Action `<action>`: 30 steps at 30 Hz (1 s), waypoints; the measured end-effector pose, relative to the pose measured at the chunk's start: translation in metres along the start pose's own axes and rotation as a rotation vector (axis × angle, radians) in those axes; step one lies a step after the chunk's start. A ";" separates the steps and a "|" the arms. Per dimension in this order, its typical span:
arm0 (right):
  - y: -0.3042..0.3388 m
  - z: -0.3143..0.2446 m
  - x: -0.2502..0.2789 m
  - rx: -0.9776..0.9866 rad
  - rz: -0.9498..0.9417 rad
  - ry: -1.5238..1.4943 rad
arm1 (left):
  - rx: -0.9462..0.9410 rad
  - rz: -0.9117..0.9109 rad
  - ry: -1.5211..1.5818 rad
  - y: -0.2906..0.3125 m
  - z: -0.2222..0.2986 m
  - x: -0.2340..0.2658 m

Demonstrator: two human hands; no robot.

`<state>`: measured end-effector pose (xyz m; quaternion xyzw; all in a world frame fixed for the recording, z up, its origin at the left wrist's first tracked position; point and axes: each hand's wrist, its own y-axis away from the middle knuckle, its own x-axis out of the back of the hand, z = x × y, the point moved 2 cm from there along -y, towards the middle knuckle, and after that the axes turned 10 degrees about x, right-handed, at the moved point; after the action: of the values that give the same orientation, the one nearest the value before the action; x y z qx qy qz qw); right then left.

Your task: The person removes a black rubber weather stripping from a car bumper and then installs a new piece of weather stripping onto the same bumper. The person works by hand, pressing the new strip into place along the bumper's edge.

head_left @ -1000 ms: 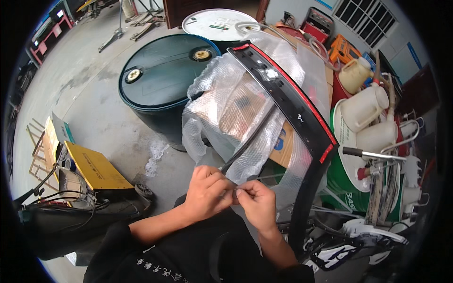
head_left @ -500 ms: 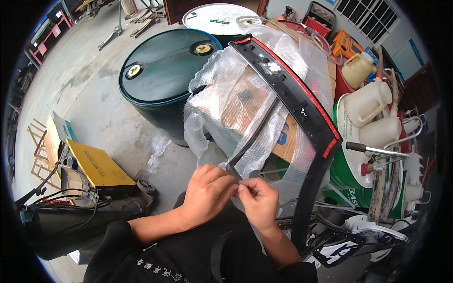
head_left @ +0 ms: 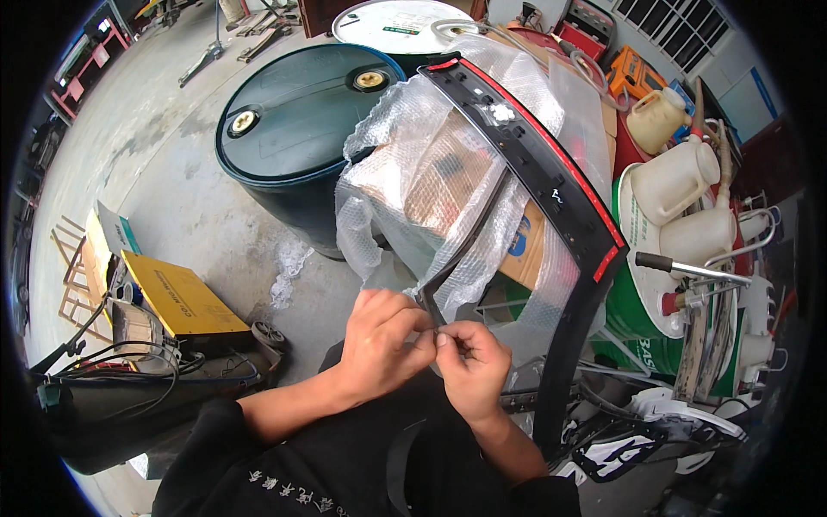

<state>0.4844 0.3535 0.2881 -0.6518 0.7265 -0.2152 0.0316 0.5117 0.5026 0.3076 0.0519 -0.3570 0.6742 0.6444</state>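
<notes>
My left hand (head_left: 383, 340) and my right hand (head_left: 472, 362) meet in front of my body, fingers pinched together. Between them they grip the near end of a narrow black trim strip (head_left: 469, 246); whatever small piece lies under the fingertips is hidden. The strip runs away from me up to a large curved black trim panel (head_left: 525, 164), whose outer edge carries red tape (head_left: 551, 138). This panel lies across crumpled bubble wrap (head_left: 379, 138) over a cardboard box (head_left: 527, 250). Its wide dark arm comes down past my right forearm.
A dark green drum (head_left: 301, 112) stands left of the wrap, with a white-topped drum (head_left: 401, 21) behind. To the right, plastic jugs (head_left: 676, 181) sit on a green drum (head_left: 633, 293). A yellow panel (head_left: 181, 293) and cables are at lower left; white-and-black parts (head_left: 620, 448) lie lower right.
Both hands stay pinched at the strip's end; the left fingers have shifted slightly. The view has tilted a little, so the drum and jugs sit slightly differently.
</notes>
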 end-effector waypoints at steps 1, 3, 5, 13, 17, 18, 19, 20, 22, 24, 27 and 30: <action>0.000 0.000 0.000 -0.025 0.005 -0.029 | -0.010 0.014 0.011 0.000 -0.001 -0.001; 0.001 0.002 0.001 -0.052 -0.006 -0.050 | -0.021 0.048 0.028 -0.001 -0.002 -0.002; 0.001 0.003 0.004 -0.089 0.002 -0.134 | 0.017 0.043 0.021 -0.002 -0.008 -0.002; -0.006 -0.001 0.004 -0.170 0.001 -0.287 | 0.208 0.011 0.202 -0.007 -0.010 0.004; -0.005 0.002 0.007 -0.197 -0.001 -0.266 | 0.299 -0.119 0.181 -0.011 -0.029 0.015; -0.005 0.001 0.006 -0.208 0.001 -0.272 | 0.227 -0.120 0.087 -0.011 -0.026 0.016; -0.004 0.001 0.007 -0.207 0.001 -0.283 | 0.169 -0.130 0.054 -0.010 -0.022 0.015; -0.004 0.002 0.007 -0.212 -0.001 -0.295 | 0.115 -0.142 0.019 -0.011 -0.018 0.012; -0.005 0.005 0.007 -0.212 -0.003 -0.305 | 0.019 -0.148 -0.026 -0.012 -0.007 0.006; -0.002 0.009 0.009 -0.208 0.002 -0.296 | 0.019 -0.131 -0.004 -0.010 0.000 0.002; 0.003 0.017 0.009 -0.170 0.033 -0.277 | 0.024 -0.135 -0.008 -0.008 0.004 0.002; 0.002 0.014 0.009 -0.109 0.022 -0.119 | 0.054 -0.196 -0.015 -0.004 0.004 0.004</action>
<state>0.4856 0.3411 0.2766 -0.6563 0.7410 -0.1357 0.0416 0.5133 0.5033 0.3144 0.1091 -0.3365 0.6168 0.7032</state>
